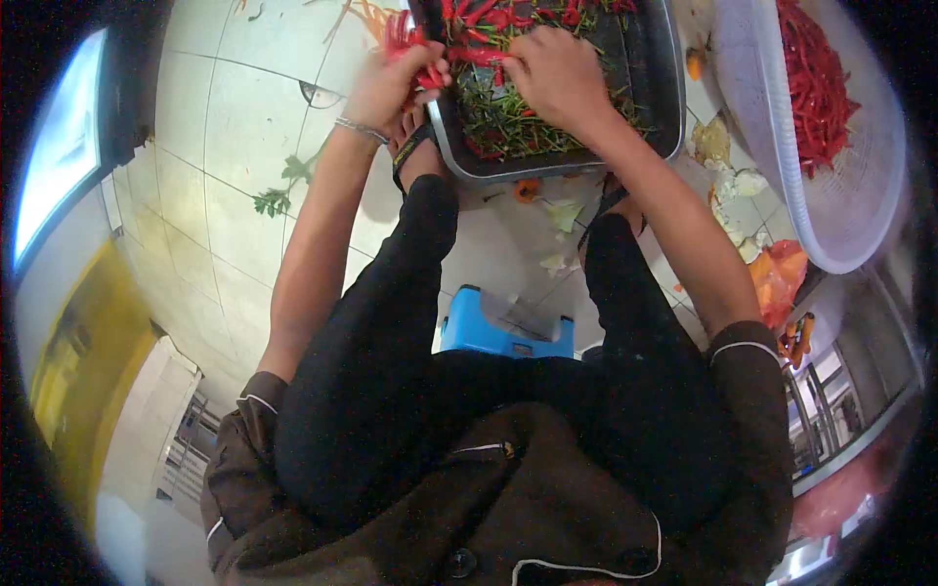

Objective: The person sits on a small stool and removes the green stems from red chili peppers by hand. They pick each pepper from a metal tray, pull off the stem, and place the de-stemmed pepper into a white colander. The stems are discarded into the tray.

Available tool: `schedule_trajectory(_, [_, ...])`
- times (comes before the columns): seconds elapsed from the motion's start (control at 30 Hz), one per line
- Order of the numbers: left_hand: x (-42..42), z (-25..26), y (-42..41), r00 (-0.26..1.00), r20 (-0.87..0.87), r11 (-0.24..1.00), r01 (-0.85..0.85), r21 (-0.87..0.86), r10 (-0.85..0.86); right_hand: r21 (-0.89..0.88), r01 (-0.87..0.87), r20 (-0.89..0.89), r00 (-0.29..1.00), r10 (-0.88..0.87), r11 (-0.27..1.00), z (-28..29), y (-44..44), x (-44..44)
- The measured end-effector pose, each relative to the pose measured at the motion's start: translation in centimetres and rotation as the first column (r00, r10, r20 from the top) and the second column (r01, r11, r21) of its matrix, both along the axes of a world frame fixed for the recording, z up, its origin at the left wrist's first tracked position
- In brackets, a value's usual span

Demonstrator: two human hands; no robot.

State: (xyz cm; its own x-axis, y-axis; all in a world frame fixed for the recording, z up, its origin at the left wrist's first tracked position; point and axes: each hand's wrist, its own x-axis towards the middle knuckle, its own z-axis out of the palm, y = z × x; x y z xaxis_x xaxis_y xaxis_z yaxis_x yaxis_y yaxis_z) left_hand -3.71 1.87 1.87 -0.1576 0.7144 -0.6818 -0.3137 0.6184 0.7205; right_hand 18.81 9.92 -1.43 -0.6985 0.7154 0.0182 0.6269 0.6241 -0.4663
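Observation:
A bunch of red chillies (400,33) is clasped in my left hand (392,82), over the left rim of a dark rectangular metal pan (668,110). My right hand (563,79) is above the pan, its thumb and fingers pinching the end of a red chilli (475,56) that stretches between both hands. Motion blurs the fingers a little. Beneath them, green chilli stems (513,135) cover much of the pan's near part. More red chillies (506,18) lie towards its far side, partly hidden by my right hand.
A white plastic basket (780,146) holding red chillies (813,95) stands at the right. A blue plastic stool (506,333) is beneath me. Leafy scraps (566,214) and a green sprig (282,190) litter the tiled floor. An orange plastic bag (780,282) lies below the basket.

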Motion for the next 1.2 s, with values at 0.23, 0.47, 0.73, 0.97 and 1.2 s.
schedule_trajectory(0.23, [6.4,-0.5,-2.2,0.954,0.24,0.983,0.168,0.077,-0.182,-0.557,-0.06,-0.323,0.934,-0.15,0.828,3.5,-4.3,2.6])
schedule_trajectory(0.47, [9.5,-0.7,-4.0,0.887,-0.38,0.884,0.38,0.273,-0.264,-0.578,0.046,-0.144,0.977,-0.157,0.815,3.7,-5.6,4.9])
schedule_trajectory(0.73, [9.6,1.0,-2.6,0.953,-0.236,0.915,0.261,0.309,-0.192,-0.689,0.123,-0.118,0.953,-0.279,0.714,5.4,-4.5,4.6])
schedule_trajectory(0.97, [9.1,0.7,-2.1,0.98,-0.198,0.984,0.071,0.165,-0.037,-0.198,0.14,0.041,0.99,-0.134,0.97,2.9,-1.8,6.4])
schedule_trajectory(1.2, [7.3,0.2,-1.6,0.974,-0.225,0.996,0.042,0.079,-0.023,0.146,0.0,0.287,0.957,-0.043,0.989,-1.8,1.3,10.5])
